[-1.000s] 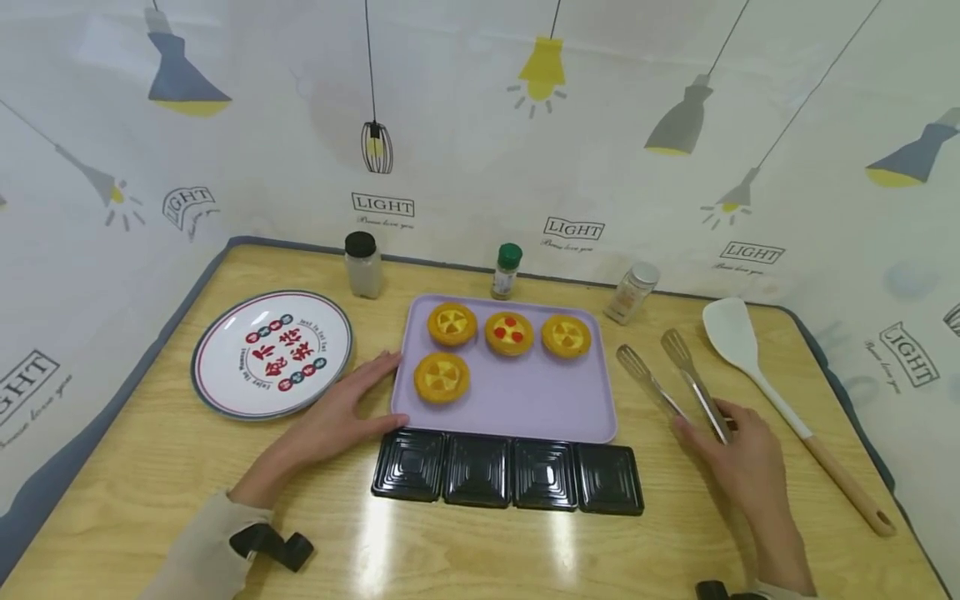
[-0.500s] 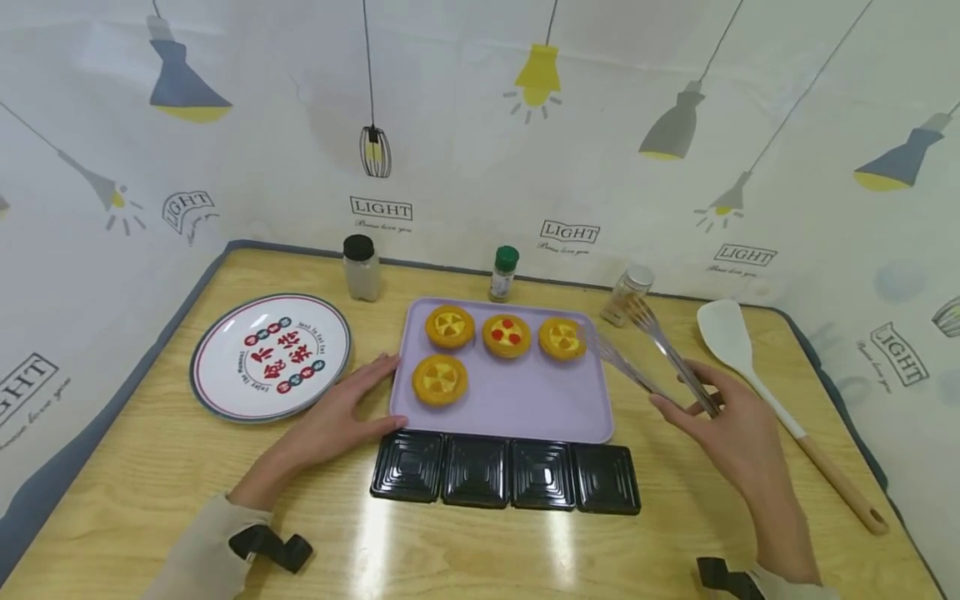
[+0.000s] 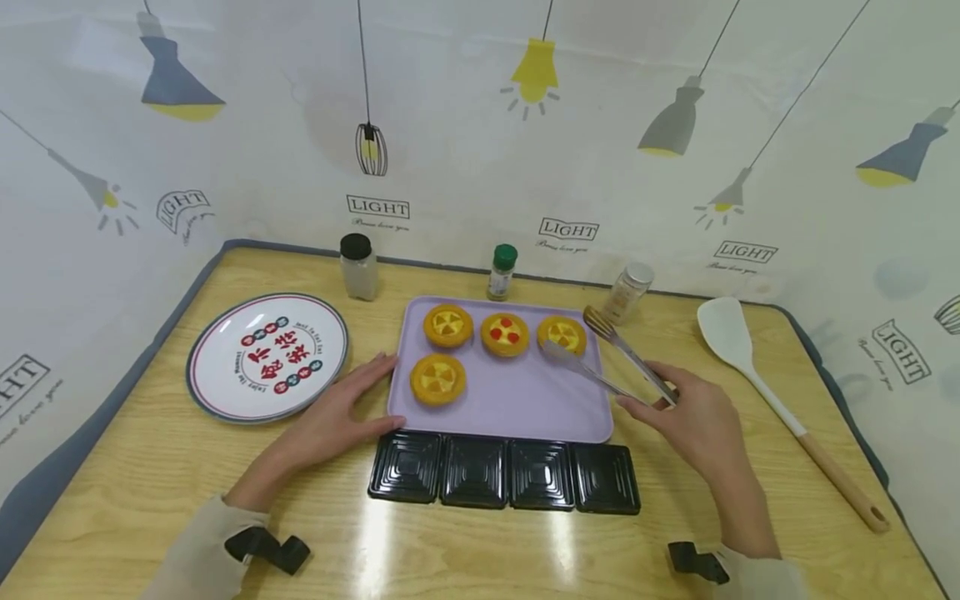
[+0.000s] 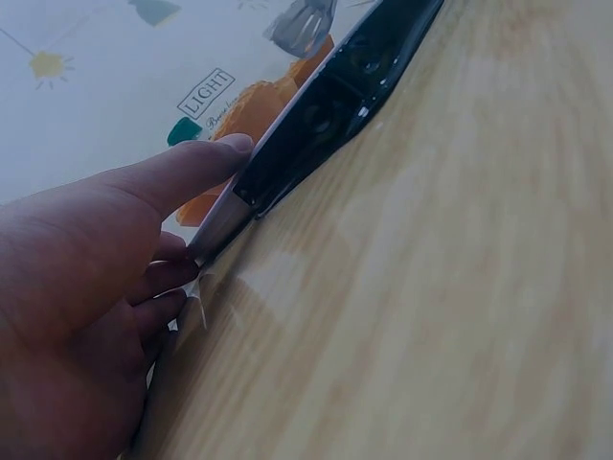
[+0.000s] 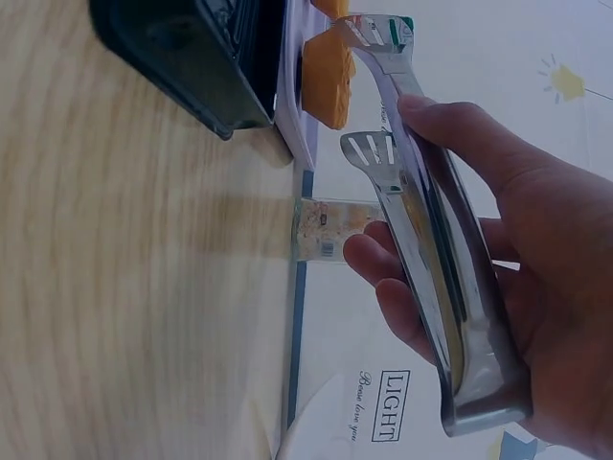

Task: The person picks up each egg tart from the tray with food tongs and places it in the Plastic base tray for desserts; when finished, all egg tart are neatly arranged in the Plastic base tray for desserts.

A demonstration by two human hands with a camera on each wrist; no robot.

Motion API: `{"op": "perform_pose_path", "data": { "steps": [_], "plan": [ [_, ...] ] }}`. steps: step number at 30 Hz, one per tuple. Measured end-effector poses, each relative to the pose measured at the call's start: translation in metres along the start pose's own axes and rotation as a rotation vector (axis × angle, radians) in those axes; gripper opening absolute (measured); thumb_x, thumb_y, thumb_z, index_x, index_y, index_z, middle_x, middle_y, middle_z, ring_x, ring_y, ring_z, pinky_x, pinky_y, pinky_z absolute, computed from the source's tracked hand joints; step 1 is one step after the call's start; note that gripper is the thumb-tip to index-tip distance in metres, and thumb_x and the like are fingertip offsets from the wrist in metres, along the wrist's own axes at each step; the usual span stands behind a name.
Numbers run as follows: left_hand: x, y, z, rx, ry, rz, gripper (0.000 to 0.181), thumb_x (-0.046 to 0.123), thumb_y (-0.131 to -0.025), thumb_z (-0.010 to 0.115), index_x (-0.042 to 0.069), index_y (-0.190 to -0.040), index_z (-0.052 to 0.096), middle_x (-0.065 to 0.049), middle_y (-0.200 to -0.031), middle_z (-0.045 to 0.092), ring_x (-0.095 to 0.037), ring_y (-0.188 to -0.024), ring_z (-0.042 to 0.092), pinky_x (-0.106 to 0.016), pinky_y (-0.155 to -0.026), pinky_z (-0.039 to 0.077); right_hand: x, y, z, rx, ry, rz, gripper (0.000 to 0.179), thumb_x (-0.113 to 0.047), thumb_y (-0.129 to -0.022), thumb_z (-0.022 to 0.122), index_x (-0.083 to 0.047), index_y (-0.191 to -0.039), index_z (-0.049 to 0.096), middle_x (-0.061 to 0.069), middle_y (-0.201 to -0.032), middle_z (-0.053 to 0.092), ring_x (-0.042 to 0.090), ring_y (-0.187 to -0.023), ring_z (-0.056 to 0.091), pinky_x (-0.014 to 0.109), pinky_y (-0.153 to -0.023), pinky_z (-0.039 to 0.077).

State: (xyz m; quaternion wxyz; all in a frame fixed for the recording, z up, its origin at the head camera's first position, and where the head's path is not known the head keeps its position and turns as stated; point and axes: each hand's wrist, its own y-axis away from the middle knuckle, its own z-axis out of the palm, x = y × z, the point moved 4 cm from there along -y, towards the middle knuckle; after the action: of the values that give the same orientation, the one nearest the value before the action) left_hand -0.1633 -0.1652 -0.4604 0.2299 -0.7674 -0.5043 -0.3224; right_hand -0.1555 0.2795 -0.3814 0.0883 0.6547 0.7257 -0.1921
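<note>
My left hand (image 3: pixel 345 414) lies at the left edge of the lilac tray (image 3: pixel 517 400), thumb and fingers spread and touching its rim. Metal tongs (image 5: pixel 431 249) are gripped between thumb and fingers of my right hand (image 3: pixel 693 421). Their slotted ends stand apart on either side of the back-right egg tart (image 3: pixel 562 332); contact cannot be made out. A red-dotted tart (image 3: pixel 505 335) and a patterned tart (image 3: pixel 448 326) share the back row. Another tart (image 3: pixel 437 380) sits in front at the left. The left wrist view shows my thumb (image 4: pixel 196 172) at the tray's corner.
Black square molds (image 3: pixel 474 471) line the tray's front. A white plate (image 3: pixel 225 367) stands left. Behind are a black-capped jar (image 3: pixel 360 271), a green-capped bottle (image 3: pixel 502 273) and a silver-capped jar (image 3: pixel 628 292). A white spatula (image 3: pixel 757 375) lies right.
My right hand has lifted the tongs off the table and brought them leftward over the tray to the back-right tart. The left hand stays at the tray's edge.
</note>
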Motion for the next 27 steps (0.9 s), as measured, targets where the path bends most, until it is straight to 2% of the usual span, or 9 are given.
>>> {"op": "perform_pose_path", "data": {
  "steps": [13,27],
  "plan": [
    [-0.0006,0.0004,-0.0012,0.001,-0.005,-0.002,0.09,0.062,-0.082,0.068,0.028,-0.155,0.029,-0.004,-0.161,0.021,-0.029,-0.145,0.02,-0.058,-0.114,0.018,-0.0016,-0.0021,0.0035,0.041,0.028,-0.036,0.067,-0.053,-0.077,0.079,-0.004,-0.122,0.067,0.009,-0.08,0.069,0.014,-0.057,0.055,0.029,-0.043,0.039],
    [-0.0008,0.0003,-0.0003,-0.003,-0.004,-0.001,0.089,0.063,-0.082,0.067,0.028,-0.155,0.029,-0.005,-0.16,0.022,-0.028,-0.145,0.021,-0.057,-0.114,0.018,-0.0012,-0.0027,0.0073,0.05,0.039,-0.048,0.063,-0.05,-0.078,0.079,-0.004,-0.119,0.069,0.009,-0.077,0.066,0.016,-0.056,0.051,0.029,-0.043,0.037]
  ]
}}
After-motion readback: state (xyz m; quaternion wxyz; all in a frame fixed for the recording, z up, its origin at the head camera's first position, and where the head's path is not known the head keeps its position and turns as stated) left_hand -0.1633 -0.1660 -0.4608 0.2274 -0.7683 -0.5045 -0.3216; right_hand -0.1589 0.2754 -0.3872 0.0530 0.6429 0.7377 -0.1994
